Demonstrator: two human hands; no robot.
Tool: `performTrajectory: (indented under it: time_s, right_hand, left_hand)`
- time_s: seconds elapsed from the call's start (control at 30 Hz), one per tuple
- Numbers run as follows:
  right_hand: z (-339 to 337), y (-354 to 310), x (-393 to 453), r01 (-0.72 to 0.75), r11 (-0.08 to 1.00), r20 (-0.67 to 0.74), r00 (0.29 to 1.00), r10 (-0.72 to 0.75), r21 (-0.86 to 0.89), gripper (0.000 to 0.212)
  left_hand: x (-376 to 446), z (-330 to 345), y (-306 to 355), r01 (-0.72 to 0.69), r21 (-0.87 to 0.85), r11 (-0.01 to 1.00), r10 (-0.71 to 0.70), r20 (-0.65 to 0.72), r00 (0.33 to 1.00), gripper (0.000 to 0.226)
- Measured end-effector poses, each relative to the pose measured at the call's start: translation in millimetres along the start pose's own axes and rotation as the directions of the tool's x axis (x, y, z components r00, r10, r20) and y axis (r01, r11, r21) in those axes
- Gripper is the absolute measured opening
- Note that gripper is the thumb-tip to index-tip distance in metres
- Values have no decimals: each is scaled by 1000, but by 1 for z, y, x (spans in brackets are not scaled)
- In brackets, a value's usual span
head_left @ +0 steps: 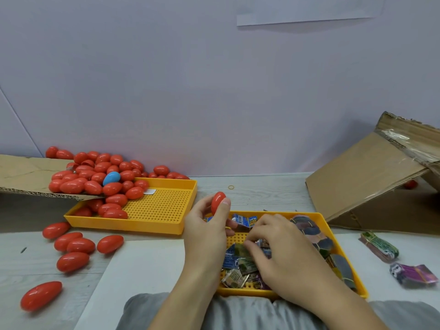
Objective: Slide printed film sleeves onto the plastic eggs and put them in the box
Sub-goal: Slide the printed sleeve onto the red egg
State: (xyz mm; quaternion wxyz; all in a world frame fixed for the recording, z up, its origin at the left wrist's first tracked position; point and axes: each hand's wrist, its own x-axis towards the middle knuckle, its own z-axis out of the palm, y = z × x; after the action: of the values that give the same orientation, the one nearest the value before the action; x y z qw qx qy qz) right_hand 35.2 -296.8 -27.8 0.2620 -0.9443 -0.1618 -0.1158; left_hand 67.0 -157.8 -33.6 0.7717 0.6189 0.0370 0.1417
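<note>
My left hand (pixel 206 231) holds a red plastic egg (pixel 217 202) upright between thumb and fingers, just above the near yellow tray (pixel 354 279). That tray holds several loose printed film sleeves (pixel 240 265). My right hand (pixel 278 253) reaches into it with curled fingers among the sleeves; whether it pinches one is hidden. A heap of red eggs (pixel 100 179) with one blue egg (pixel 111 178) spills from a cardboard flap into the far yellow tray (pixel 162 210). The cardboard box (pixel 371 177) lies tipped at the right.
Several loose red eggs (pixel 76 246) lie on the table at the left. Two banded sleeve bundles (pixel 378 246) lie right of the near tray. A rubber band (pixel 231 187) lies near the wall. A cardboard flap (pixel 28 175) juts in from the left.
</note>
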Motion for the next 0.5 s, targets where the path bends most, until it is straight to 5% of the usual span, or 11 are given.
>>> performTrajectory:
  time_s: [0.17,0.3,0.5]
  right_hand:
    - [-5,6,5,-170,950,-259,936,238,260,25]
    - [-11,7,7,-194,818,-275,879,390,542,28]
    - [-11,6,8,-139,786,-296,876,382,603,25]
  left_hand:
    - [-1,0,3,5,-42,999,-4,33,999,7]
    - [-5,1,5,5,-35,999,-2,106,994,15]
    - [-8,5,1,-14,40,999,2,284,959,19]
